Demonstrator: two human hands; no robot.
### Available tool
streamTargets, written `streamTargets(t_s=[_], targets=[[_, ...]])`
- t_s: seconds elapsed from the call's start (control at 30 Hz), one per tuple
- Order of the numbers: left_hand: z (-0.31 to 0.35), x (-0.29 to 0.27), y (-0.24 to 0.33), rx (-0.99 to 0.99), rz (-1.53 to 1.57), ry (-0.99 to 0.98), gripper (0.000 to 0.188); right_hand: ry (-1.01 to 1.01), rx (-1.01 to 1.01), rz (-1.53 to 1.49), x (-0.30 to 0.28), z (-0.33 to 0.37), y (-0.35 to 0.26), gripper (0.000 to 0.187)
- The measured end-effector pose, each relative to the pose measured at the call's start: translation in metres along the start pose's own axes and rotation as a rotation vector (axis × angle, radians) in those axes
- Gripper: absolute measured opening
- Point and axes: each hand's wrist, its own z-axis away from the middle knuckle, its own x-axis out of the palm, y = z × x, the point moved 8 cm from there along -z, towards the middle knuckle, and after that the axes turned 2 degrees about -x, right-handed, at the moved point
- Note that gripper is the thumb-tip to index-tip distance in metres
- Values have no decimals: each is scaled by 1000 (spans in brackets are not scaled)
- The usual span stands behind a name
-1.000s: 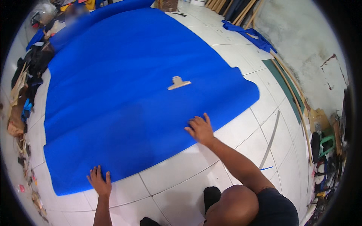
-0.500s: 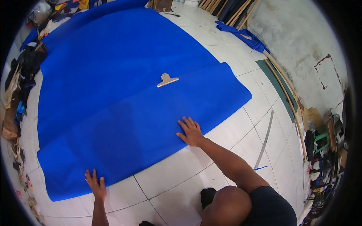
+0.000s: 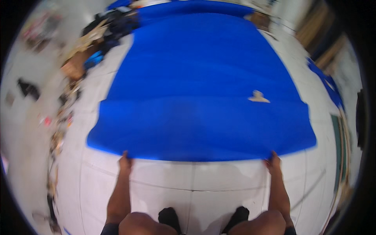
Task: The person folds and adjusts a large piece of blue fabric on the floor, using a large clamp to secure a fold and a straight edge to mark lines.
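A wide sheet of blue fabric (image 3: 211,58) lies spread over the tiled floor, its near part folded back over itself in a broad band. My left hand (image 3: 125,162) is closed on the near edge of the sheet, left of the middle. On the same edge, farther right, my right hand (image 3: 273,161) is closed too. Both hands are a little blurred, and the fingertips are partly hidden by the fabric. A metal bulldog clip (image 3: 258,97) rests on the fabric toward the right, close to the fold line.
White floor tiles (image 3: 219,180) lie between my dark-socked feet and the sheet. Scraps and a brown cardboard piece (image 3: 74,64) line the left wall. At right are leaning rolls and sticks (image 3: 321,35), another crumpled blue cloth (image 3: 327,82) and a green strip (image 3: 337,149).
Both hands went from lying flat on the fabric to gripping its near edge. My view has swung round, so the sheet now appears squarely ahead.
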Motion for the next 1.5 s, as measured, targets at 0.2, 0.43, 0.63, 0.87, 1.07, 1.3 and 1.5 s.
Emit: streamTargets(t_s=[0.2,0.43,0.63,0.87,1.07,1.3,1.5], targets=[[109,-11,-39,-63,196,104,25,104,-19,1,-71,12,15,29],[109,-83,-21,135,444,253,50,369,96,507,-152,6,-3,37],[-7,-188,22,250,51,729,64,287,-715,1955,-95,-33,-136,64],[30,-235,42,270,34,627,62,-231,-1175,1721,241,50,-123,57],[26,-224,49,225,-100,655,60,-268,-1106,1793,269,9,-131,53],[19,-277,68,202,-145,671,55,-432,-891,1911,286,9,-109,53],[-6,-289,104,278,-281,634,57,-359,-1123,1731,275,30,-81,62]])
